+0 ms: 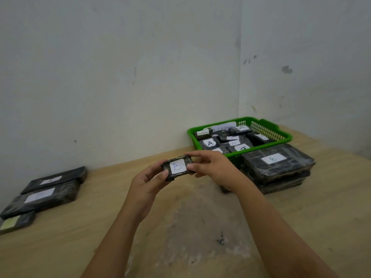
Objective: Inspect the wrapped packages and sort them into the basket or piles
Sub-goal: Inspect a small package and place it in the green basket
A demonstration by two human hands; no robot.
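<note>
Over a wooden table point(200, 227) in a bare corner, we pinch a small package point(177, 167) marked B between left hand point(146, 183) and right hand point(212, 167) — unsorted. Right of our grip: a well-filled green basket point(265, 127), a B pile point(279, 167); far left, another pile point(46, 191).

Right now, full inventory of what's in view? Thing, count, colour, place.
small wrapped package: 1, black, white label marked B, held above the table centre
green basket: 1, far right on table, several black labelled packages inside
large package stack: 1 stack, count unclear, black, top label white, in front of basket
flat packages: 3 visible, black, left edge of table
table: 1, light wood, worn patch in the middle
left hand: grips the package's left end
right hand: grips its right end
</note>
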